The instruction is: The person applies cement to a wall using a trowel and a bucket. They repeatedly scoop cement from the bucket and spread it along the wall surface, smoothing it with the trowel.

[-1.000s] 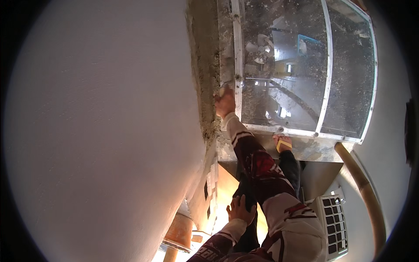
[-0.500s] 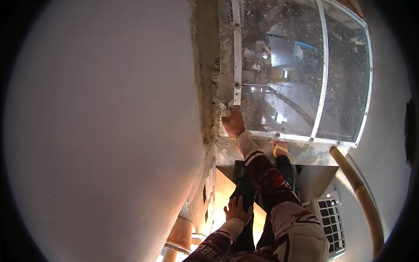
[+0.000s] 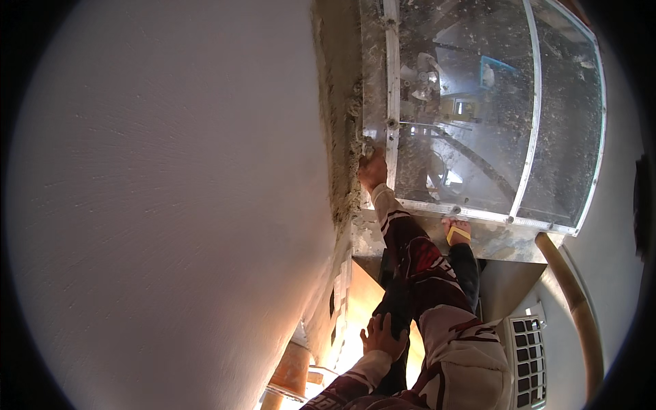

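My right hand (image 3: 373, 171) reaches forward to the narrow ledge strip between the rough wall edge (image 3: 342, 123) and the left bar of a metal-framed glass panel (image 3: 465, 137). Its fingers are curled closed at a small pale grey lump, too unclear to name. The hand is beside the bar, near the panel's closest left corner. My left hand (image 3: 384, 339) rests on my dark-trousered leg with its fingers spread, holding nothing. Specks and dirt cover the glass, which also carries reflections.
A large pale plastered wall (image 3: 171, 191) fills the left. My sandalled foot (image 3: 457, 232) stands on the concrete ledge (image 3: 499, 242) before the panel. At right are a bamboo pole (image 3: 570, 287) and a white gridded vent block (image 3: 529, 359). An orange-brown pipe-like piece (image 3: 290, 369) stands lower left.
My right hand has slid left off the panel's bar and slightly farther away, onto the strip by the wall. My left hand stays on my leg. The whole view has shifted a little.
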The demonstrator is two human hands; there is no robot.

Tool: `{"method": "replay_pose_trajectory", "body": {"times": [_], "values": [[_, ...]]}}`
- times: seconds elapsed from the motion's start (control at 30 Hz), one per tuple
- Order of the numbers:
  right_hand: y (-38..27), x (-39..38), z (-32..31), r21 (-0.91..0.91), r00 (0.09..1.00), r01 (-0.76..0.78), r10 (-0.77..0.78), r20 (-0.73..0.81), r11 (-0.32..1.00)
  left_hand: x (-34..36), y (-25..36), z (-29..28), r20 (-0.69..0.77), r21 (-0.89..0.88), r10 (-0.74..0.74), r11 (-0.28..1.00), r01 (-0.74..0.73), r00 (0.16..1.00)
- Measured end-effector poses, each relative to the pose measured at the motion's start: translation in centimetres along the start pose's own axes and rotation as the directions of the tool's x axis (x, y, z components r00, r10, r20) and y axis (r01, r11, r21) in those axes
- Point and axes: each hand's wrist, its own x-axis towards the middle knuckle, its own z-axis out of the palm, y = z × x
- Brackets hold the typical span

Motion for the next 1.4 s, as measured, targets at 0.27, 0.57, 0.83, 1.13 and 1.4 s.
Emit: {"method": "replay_pose_trajectory", "body": {"times": [0.27, 0.57, 0.83, 1.13, 1.4], "values": [[1.6, 1.9, 1.5, 0.116, 0.995, -0.099, 0.098, 0.015, 0.988, 0.1, -0.1, 0.1, 0.004, -0.02, 0.003, 1.0, -0.003, 1.0], [-0.2, 2.6, 1.1, 0.068, 0.98, -0.055, 0.04, 0.194, 0.996, 0.0, 0.0, -0.2, 0.008, -0.016, 0.002, 1.0, -0.002, 1.0], [0.7, -4.1, -1.7, 0.15, 0.976, 0.108, -0.133, 0.172, 0.983, 0.5, 0.2, -0.7, 0.005, -0.002, 0.021, 1.0, -0.021, 1.0], [0.6, 3.6, -0.8, 0.078, 0.975, 0.215, -0.209, -0.077, 0.973, 0.6, -0.1, -0.8, -0.004, 0.009, 0.053, 0.999, -0.053, 0.999], [-7.0, 2.8, -4.2, 0.145, 0.982, 0.044, -0.069, 0.174, 0.988, 0.5, -0.2, -1.0, 0.001, 0.017, 0.03, 0.999, -0.03, 1.0]]}}
